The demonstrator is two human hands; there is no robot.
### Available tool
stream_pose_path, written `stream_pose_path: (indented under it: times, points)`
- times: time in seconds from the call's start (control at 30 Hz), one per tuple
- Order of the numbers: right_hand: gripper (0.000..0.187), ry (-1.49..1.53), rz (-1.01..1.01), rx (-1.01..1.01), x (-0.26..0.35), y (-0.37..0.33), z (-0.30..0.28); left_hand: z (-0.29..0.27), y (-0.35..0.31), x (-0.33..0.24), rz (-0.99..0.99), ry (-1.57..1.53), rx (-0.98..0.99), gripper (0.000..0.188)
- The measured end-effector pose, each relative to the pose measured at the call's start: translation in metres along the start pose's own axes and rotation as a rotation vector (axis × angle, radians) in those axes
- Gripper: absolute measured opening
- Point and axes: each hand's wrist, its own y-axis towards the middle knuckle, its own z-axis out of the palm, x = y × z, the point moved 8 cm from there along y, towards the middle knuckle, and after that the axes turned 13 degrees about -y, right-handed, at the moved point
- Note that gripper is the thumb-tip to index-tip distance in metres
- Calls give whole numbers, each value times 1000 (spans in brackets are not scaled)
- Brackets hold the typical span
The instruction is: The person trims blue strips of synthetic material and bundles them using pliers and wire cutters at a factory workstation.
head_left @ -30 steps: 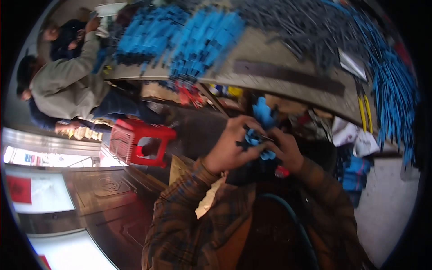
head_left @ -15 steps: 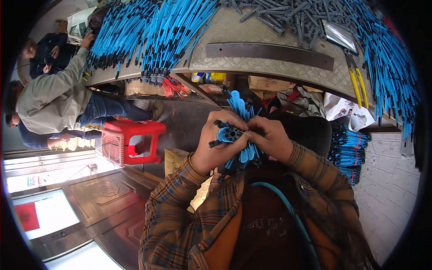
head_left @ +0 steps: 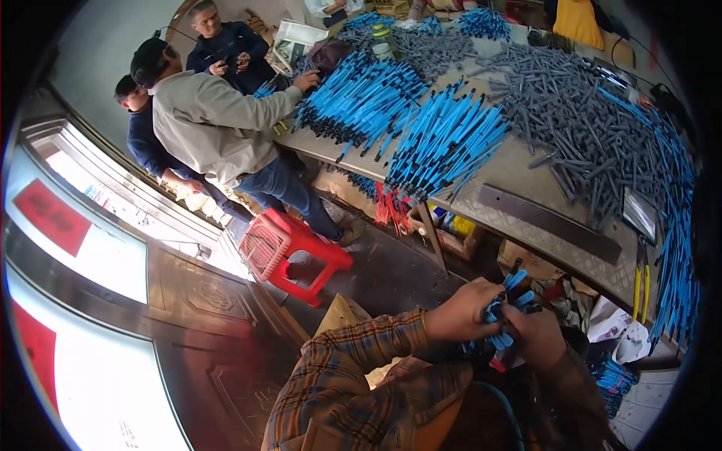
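- Left hand (head_left: 460,314) closed round a small bundle of blue rods (head_left: 505,316), held in front of the chest, below the tabletop (head_left: 526,188) edge.
- Right hand (head_left: 535,334) clasped on the same bundle from the other side, fingers curled over it.
- Heaps of blue rods (head_left: 444,143) and grey rods (head_left: 579,128) spread across the tabletop.
- Red stool (head_left: 289,252) on the floor to the left, beside a seated person in a beige jacket (head_left: 207,128).
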Motion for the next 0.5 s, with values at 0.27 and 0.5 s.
stream_pose_path:
  times: [0.27, 0.5]
  points:
    - [25, -254, -135, -220, 6, -5, -17, 4, 10, -3, 18, -23, -5, 26]
    - [6, 114, 122, -245, -10, 1, -14, -1, 12, -13, 53, 74, -7, 27]
